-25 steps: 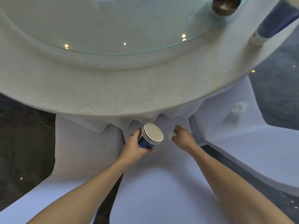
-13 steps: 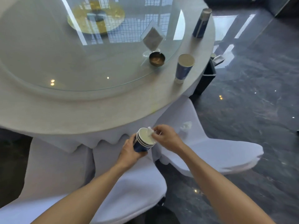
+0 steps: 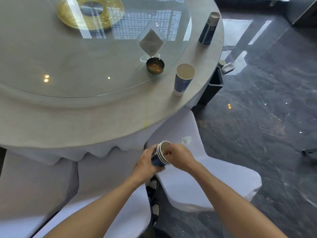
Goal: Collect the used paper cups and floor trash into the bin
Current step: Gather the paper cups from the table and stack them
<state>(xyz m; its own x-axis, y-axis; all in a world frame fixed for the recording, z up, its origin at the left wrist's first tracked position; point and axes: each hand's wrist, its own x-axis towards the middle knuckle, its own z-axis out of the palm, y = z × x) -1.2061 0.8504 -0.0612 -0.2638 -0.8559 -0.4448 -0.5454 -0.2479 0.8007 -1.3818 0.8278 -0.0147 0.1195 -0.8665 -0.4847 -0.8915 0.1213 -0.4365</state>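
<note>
— Blue paper cups! Where are they?

— 1 stack of cups (image 3: 162, 154) is in the left hand (image 3: 145, 164). That hand is wrapped tight around the blue sides. The stack is tipped, with its open top facing right.

— What is the right hand doing?

— The right hand (image 3: 180, 156) is at the open top, fingers curled at the rim. I cannot tell if it holds something.

— Are more cups around?

— Yes, 2. 1 blue cup (image 3: 183, 79) stands near the edge of the round desk (image 3: 85, 117). A far cup (image 3: 209, 28) stands at the back edge.

— Any trash?

— 1 crumpled white tissue (image 3: 186, 140) lies on the white chair (image 3: 214, 177), just past the right hand.

— And the bin?

— A dark bin (image 3: 214, 85) stands on the shiny dark floor (image 3: 257, 117), close by the desk. A gold ashtray (image 3: 155, 65) sits on the glass.
</note>
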